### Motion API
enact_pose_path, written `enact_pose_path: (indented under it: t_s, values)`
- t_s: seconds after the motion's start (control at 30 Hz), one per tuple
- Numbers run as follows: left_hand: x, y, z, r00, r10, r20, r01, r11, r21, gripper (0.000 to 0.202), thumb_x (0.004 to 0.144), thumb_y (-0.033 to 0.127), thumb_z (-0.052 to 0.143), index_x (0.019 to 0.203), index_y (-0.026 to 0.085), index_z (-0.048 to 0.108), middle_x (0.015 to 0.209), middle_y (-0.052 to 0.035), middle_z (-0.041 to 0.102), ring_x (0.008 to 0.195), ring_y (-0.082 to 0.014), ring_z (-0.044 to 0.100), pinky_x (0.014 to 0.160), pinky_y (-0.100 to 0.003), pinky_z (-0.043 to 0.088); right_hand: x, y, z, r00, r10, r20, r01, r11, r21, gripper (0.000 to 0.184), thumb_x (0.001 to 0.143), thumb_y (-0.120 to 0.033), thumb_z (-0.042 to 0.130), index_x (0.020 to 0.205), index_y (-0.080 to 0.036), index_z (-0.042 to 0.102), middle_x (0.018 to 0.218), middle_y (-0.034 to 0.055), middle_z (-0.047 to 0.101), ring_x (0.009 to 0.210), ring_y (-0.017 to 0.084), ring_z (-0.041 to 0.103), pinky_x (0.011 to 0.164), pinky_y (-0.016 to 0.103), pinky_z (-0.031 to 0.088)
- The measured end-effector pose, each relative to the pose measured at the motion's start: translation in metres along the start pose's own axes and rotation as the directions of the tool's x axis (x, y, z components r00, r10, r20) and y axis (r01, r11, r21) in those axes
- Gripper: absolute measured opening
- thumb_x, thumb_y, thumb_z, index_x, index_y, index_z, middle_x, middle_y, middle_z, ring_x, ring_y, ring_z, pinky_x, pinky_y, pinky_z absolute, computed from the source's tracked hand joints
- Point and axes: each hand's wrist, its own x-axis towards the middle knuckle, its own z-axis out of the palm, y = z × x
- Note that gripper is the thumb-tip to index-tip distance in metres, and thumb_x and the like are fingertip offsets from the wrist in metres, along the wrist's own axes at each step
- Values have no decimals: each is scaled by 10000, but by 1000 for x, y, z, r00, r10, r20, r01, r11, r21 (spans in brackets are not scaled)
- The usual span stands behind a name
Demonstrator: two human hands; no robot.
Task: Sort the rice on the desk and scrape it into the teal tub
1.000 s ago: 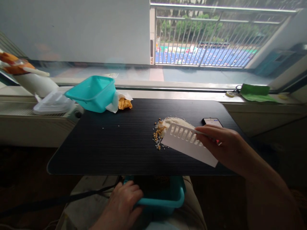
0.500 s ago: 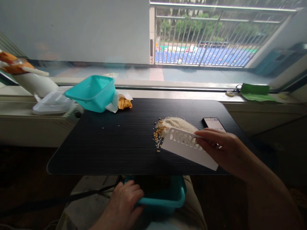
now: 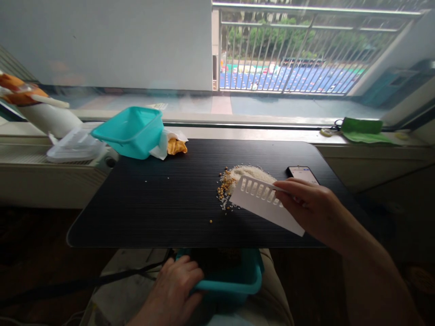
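White slotted sheet (image 3: 263, 209) near rice pile (image 3: 254, 172)

The right hand (image 3: 307, 199) pinches this sheet, in front of the pile and yellow beans (image 3: 224, 186) on the table (image 3: 136, 213); the left hand (image 3: 176, 280), well apart, grips the turquoise bin (image 3: 234, 286) by its rim.

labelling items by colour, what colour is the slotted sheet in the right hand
The slotted sheet is white; head view.

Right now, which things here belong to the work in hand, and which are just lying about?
In use:
- white slotted scraper, held in the right hand
- rice and yellow beans
- lower teal tub, held by the left hand

Apparently lying about:
- upper teal tub
- phone
- clear plastic lid
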Motion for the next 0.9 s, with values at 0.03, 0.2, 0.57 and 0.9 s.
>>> enact_pose_path:
  t_s: [0.03, 0.2, 0.57, 0.9]
  values:
    - [0, 0, 0, 1000, 0, -2, 0, 1000, 2, 176, 769, 42, 578, 825, 191, 653, 879, -31, 667, 901, -250, 569, 780, -382, 340, 0, 1, -1, 1000, -3, 14, 3, 1000, 3, 186, 951, -226, 528, 1044, -204, 687, 904, 16, 683, 700, 117, 593, 601, 216, 445]
    - [1, -1, 1, 1000, 3, 1, -3, 1000, 10, 167, 769, 49, 579, 812, 190, 656, 863, -35, 666, 888, -254, 570, 770, -385, 339, -5, 2, -5, 1000, -13, 24, 12, 998, 58, 176, 947, -239, 541, 1031, -221, 695, 929, 19, 702, 736, 124, 626, 587, 198, 464]
    - [-9, -5, -4, 999, -36, -41, 36, 999, -5, 163, 764, 44, 585, 802, 188, 649, 890, -24, 671, 945, -246, 571, 838, -394, 334, -12, -14, 5, 987, -59, 147, 33, 985, 169, 194, 962, -239, 525, 1075, -261, 681, 1016, 18, 701, 807, 117, 661, 636, 165, 504]
    - [-17, -14, -6, 994, -100, -44, 99, 995, -8, 121, 768, 79, 615, 756, 189, 662, 848, -22, 673, 922, -242, 586, 818, -384, 347, 4, -46, 36, 978, -165, 131, 131, 963, 235, 200, 978, -198, 494, 1089, -215, 659, 988, 51, 671, 859, 150, 628, 729, 245, 485]
